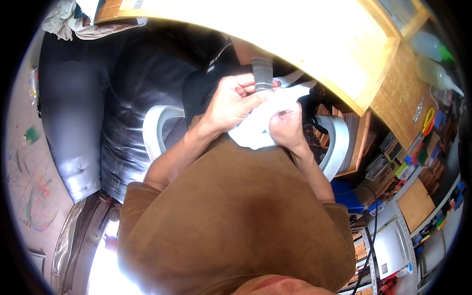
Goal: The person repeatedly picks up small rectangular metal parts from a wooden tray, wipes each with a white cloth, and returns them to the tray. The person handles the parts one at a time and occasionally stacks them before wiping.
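Over my lap, my left hand (234, 103) grips a short dark grey strip (263, 73) that stands up from its fingers, with light stitching or lines across its lower part. The material of the strip cannot be told. A white cloth (258, 129) lies bunched between my hands and over my lap, its upper end reaching towards the table edge. My right hand (287, 125) is closed on the cloth's right side. The thumb of my left hand rests against the strip's lower end, beside the cloth.
A brightly lit wooden table (383, 62) stands in front. Plastic squeeze bottles (427, 46) and orange-and-yellow scissors (428, 121) lie at right. White chair armrests (156, 125) flank me. A black leather sofa (129, 84) is at left; a cluttered shelf (402, 217) stands at right.
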Demonstrator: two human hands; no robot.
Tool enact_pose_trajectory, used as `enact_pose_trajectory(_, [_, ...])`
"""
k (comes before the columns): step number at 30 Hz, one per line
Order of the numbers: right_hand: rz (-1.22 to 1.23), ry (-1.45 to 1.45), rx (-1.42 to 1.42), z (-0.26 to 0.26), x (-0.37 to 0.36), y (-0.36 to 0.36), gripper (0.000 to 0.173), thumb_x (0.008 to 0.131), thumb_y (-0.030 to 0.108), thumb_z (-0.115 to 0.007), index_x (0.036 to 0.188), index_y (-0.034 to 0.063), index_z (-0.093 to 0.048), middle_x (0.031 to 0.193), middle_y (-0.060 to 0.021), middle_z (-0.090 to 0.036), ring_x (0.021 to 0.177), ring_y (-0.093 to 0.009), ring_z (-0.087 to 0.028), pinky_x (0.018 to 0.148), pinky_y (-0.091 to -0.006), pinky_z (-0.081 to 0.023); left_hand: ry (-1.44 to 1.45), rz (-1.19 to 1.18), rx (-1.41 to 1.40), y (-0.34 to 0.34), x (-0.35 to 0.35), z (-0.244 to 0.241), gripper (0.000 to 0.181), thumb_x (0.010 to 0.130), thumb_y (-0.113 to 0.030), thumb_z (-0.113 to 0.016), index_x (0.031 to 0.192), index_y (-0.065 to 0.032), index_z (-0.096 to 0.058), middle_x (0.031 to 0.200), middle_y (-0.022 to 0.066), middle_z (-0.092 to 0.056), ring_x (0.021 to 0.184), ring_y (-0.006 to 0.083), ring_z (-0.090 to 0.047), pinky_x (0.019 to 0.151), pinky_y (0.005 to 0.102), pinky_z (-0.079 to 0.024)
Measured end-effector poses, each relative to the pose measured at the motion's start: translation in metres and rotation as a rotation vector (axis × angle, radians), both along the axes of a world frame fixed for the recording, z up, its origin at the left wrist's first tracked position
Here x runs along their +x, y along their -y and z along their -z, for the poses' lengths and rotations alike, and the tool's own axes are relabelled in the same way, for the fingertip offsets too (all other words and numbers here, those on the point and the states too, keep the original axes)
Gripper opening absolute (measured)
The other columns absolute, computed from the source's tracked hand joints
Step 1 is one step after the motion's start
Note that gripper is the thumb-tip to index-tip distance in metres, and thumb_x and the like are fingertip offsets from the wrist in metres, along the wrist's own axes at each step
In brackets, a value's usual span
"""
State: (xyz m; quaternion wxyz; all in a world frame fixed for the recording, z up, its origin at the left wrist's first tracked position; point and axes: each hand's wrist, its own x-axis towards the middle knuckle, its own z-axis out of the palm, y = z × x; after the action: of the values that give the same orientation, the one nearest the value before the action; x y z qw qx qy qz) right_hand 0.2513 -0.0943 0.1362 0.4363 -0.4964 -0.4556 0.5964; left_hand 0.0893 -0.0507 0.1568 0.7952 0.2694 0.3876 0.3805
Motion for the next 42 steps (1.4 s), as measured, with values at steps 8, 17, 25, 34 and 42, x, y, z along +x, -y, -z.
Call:
enact_pose_trajectory(8, [-0.210, 0.136, -0.211, 0.000, 0.021, -0.003, 0.018, 0.093, -0.003, -0.059, 0.106, -0.0065, -0.071, 0.093, -0.0104, -0.076, 0.086, -0.016, -0.072, 0.074, -0.0312, -0.056, -0.303, 0.023, 0.014, -0.010, -0.017, -0.005, 0.026, 0.094, -0.005, -0.076, 0.116, 0.0067, -0.070, 0.103, 0.0132, -0.077, 0.095, 0.0165, -0.074, 0.089, 0.0311, -0.060])
enact_pose_trajectory(17, [-0.157, -0.008, -0.278, 0.004, 0.026, -0.021, 0.024, 0.084, 0.011, -0.079, 0.104, -0.0023, -0.074, 0.092, -0.0064, -0.075, 0.085, -0.015, -0.071, 0.078, -0.0319, -0.057, -0.555, 0.239, 0.213, 0.013, -0.016, -0.009, 0.024, 0.096, 0.008, -0.062, 0.118, 0.0073, -0.069, 0.102, 0.0091, -0.077, 0.092, 0.0119, -0.071, 0.079, 0.0262, -0.057])
enact_pose_trajectory(25, [-0.166, 0.031, -0.305, -0.004, 0.017, -0.027, 0.023, 0.087, 0.010, -0.073, 0.108, -0.0013, -0.072, 0.098, -0.0062, -0.074, 0.090, -0.014, -0.070, 0.078, -0.0308, -0.055, -0.747, 0.224, 0.567, 0.006, -0.007, -0.019, 0.035, 0.084, 0.012, -0.059, 0.114, 0.0007, -0.073, 0.089, 0.0273, -0.069, 0.078, 0.0378, -0.074, 0.067, 0.0360, -0.057])
enact_pose_trajectory(34, [0.117, -0.514, -0.454, 0.005, 0.016, 0.000, 0.033, 0.093, 0.008, -0.060, 0.126, -0.0003, -0.060, 0.113, -0.0060, -0.066, 0.100, -0.014, -0.065, 0.086, -0.0303, -0.053, -0.802, 0.092, 0.582, 0.009, -0.001, -0.021, 0.030, 0.087, 0.008, -0.069, 0.116, 0.0017, -0.073, 0.088, 0.0215, -0.073, 0.071, 0.0253, -0.073, 0.064, 0.0307, -0.056])
enact_pose_trajectory(42, [0.125, -0.536, -0.433, 0.008, -0.004, 0.003, 0.024, 0.098, 0.014, -0.059, 0.117, 0.0002, -0.062, 0.104, -0.0046, -0.066, 0.091, -0.012, -0.065, 0.078, -0.0283, -0.055, -0.986, 0.034, 0.876, 0.019, 0.006, -0.002, 0.039, 0.076, 0.015, -0.067, 0.113, 0.0044, -0.072, 0.095, 0.0223, -0.075, 0.082, 0.0352, -0.076, 0.073, 0.0345, -0.060])
